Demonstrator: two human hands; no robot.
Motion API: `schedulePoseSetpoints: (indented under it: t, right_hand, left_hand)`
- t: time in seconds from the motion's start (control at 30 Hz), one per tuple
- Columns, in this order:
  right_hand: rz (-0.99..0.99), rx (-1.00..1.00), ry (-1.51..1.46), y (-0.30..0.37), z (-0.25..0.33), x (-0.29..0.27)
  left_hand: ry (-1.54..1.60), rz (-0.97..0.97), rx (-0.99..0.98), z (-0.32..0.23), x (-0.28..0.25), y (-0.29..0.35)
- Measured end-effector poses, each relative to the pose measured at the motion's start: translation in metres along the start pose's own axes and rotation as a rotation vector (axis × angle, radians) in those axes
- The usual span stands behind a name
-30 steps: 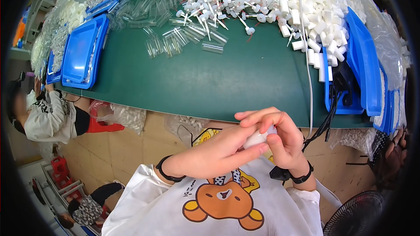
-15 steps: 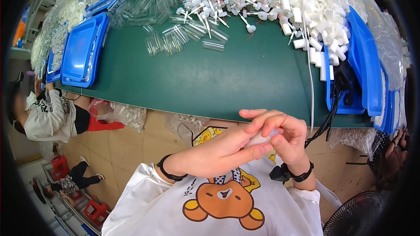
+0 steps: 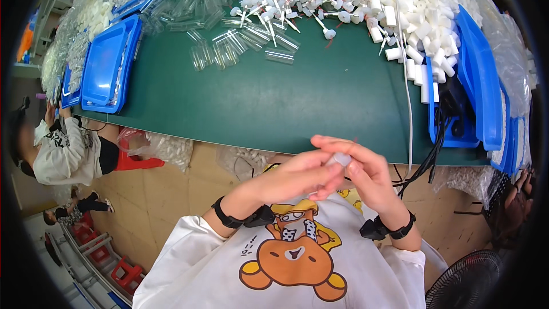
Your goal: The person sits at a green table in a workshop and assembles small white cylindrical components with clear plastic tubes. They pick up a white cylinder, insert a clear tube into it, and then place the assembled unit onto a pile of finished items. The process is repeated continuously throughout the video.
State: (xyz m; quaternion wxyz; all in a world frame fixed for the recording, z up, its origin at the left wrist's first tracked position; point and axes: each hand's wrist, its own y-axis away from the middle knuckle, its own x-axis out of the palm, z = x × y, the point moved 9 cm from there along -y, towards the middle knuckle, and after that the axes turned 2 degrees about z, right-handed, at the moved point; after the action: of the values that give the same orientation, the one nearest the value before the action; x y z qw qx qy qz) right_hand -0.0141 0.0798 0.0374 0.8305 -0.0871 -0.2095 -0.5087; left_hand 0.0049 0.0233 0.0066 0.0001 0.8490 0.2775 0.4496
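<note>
Small white plastic piece | pinched between fingers of left hand and right hand | held near green tabletop edge

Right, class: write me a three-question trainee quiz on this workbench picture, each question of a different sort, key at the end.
1. True or false: both hands meet above the green table.
2. The clear tubes lie: A) in the blue tray B) loose on the table C) on the floor.
3. What do the fingertips pinch?

Key: 1 false, they meet short of its near edge; 2 B; 3 a small white part.
</note>
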Motion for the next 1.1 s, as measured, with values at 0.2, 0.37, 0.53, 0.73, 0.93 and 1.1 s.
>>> schedulePoseSetpoints:
  t: [0.2,0.37,0.53,0.73,0.93,1.1]
  right_hand:
    - [-0.103,0.25,-0.391,0.009,-0.043,0.0]
    - [-0.039,0.358,-0.589,0.006,-0.051,0.015]
    - [-0.035,0.349,-0.541,0.0,-0.05,0.024]
    - [-0.191,0.461,-0.611,0.013,-0.081,0.012]
    - [-0.021,0.458,-0.649,0.019,-0.09,0.005]
    - [-0.08,0.559,-0.556,0.034,-0.103,0.002]
  left_hand:
    - [0.19,0.038,0.029,0.01,-0.004,-0.005]
    - [0.216,-0.044,0.075,0.005,-0.002,-0.007]
    - [0.303,-0.025,0.126,0.006,-0.001,-0.008]
    - [0.218,-0.064,0.12,0.005,-0.005,-0.008]
    - [0.203,-0.13,0.067,0.026,-0.021,-0.003]
    - [0.05,-0.198,-0.001,0.046,-0.031,0.011]
